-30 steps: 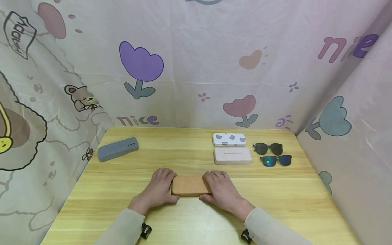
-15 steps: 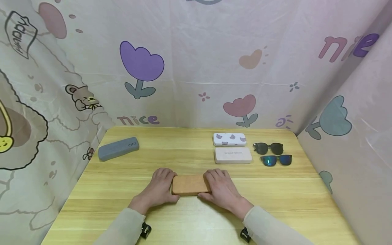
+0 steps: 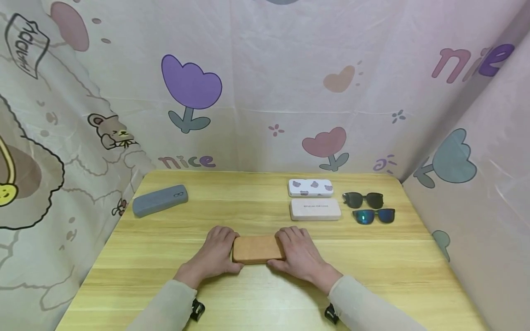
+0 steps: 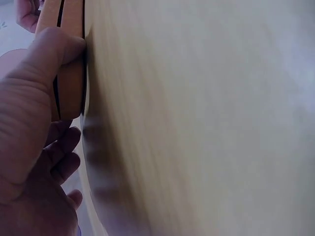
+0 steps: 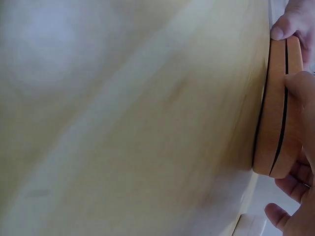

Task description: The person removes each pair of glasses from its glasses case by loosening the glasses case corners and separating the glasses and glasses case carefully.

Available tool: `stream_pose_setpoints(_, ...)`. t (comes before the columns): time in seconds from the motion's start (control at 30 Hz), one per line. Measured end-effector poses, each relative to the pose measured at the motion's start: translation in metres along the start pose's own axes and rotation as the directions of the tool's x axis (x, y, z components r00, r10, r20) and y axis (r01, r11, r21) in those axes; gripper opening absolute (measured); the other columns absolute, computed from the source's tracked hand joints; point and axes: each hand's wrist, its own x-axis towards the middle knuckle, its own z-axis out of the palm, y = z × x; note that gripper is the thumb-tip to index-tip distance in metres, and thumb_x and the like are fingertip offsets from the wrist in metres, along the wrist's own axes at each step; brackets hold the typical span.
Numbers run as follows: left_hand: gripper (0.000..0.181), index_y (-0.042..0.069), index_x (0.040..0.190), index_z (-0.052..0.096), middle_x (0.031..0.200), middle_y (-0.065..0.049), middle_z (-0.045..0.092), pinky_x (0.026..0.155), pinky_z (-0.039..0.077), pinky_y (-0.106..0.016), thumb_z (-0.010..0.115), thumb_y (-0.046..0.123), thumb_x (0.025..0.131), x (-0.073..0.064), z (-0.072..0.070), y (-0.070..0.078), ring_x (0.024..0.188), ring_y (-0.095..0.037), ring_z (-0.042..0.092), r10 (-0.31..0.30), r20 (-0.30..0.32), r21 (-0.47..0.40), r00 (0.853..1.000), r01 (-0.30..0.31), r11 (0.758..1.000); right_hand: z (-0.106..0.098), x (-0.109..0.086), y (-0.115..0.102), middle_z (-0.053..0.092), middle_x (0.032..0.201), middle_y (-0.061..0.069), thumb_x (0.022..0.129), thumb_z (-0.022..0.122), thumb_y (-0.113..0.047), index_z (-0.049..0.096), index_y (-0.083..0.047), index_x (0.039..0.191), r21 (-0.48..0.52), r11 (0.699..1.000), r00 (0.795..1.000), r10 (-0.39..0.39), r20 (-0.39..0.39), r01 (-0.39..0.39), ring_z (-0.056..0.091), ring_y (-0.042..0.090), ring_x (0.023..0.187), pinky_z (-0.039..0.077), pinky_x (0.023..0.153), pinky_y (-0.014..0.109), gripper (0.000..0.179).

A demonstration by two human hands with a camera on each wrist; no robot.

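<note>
A tan-orange glasses case [image 3: 257, 249] lies flat on the wooden table, between both hands. My left hand [image 3: 216, 253] grips its left end, thumb on the front side and fingers at the back. My right hand [image 3: 301, 254] holds the right end in the same way. In the left wrist view, the left thumb [image 4: 59, 46] presses the side of the case [image 4: 70, 93] across the seam area. In the right wrist view, the right thumb [image 5: 299, 86] touches the case [image 5: 276, 118] at its dark, narrow seam. The lid looks down; the inside is hidden.
A grey-blue glasses case [image 3: 160, 201] lies at the back left. At the back right are a white bear-print case [image 3: 310, 188], a plain white case [image 3: 315, 209], dark sunglasses [image 3: 363, 200] and blue-mirrored sunglasses [image 3: 374, 216]. A printed curtain [image 3: 256, 92] hangs around the table.
Almost nothing differs. The right thumb has shifted slightly left along the front of the tan-orange glasses case; both hands keep their hold and the case stays in place.
</note>
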Motion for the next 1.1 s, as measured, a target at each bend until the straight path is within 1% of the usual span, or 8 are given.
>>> stream_pose_setpoints(0.2,0.077,0.0,0.13,0.062,0.129,-0.012,0.061,0.12,0.031,-0.056,0.089,0.047,0.075,0.0006,0.0002,-0.0012,0.129,-0.036,0.049,0.014,0.001,-0.002,1.0,-0.014,1.0,-0.0011,0.0027,0.0012,0.068,0.123,0.005,0.084,0.074,-0.071,0.065,-0.01,0.122,0.014,1.0,1.0,-0.003,0.011,0.002,0.061,0.023,0.113,0.048,0.096,0.042,0.073)
stream_pose_setpoints(0.77,0.078,-0.001,0.131,0.061,0.129,-0.013,0.061,0.12,0.032,-0.056,0.088,0.047,0.076,0.0011,-0.0004,-0.0008,0.129,-0.036,0.049,0.014,0.017,-0.006,1.0,-0.014,1.0,-0.0032,0.0061,0.0032,0.068,0.121,0.004,0.083,0.075,-0.071,0.065,-0.011,0.122,0.029,1.0,1.0,-0.001,0.025,0.0,0.061,0.022,0.112,0.047,0.095,0.04,0.072)
stream_pose_setpoints(0.97,0.076,0.0,0.13,0.061,0.128,-0.013,0.061,0.12,0.032,-0.056,0.088,0.046,0.075,0.001,-0.0014,-0.0004,0.129,-0.036,0.049,0.011,0.022,-0.013,1.0,-0.011,1.0,-0.0053,0.0076,0.0033,0.069,0.118,0.003,0.08,0.079,-0.069,0.066,-0.012,0.119,0.032,0.999,1.0,-0.009,0.009,0.009,0.061,0.021,0.11,0.047,0.093,0.039,0.07)
stream_pose_setpoints(1.1,0.076,-0.001,0.13,0.061,0.126,-0.012,0.061,0.119,0.034,-0.056,0.089,0.045,0.075,0.0008,-0.0021,0.0003,0.128,-0.036,0.049,0.011,0.02,-0.015,1.0,-0.011,1.0,-0.0068,0.0081,0.0033,0.07,0.118,0.003,0.08,0.079,-0.068,0.066,-0.012,0.119,0.038,0.999,1.0,-0.008,0.019,0.007,0.061,0.02,0.11,0.047,0.093,0.039,0.069)
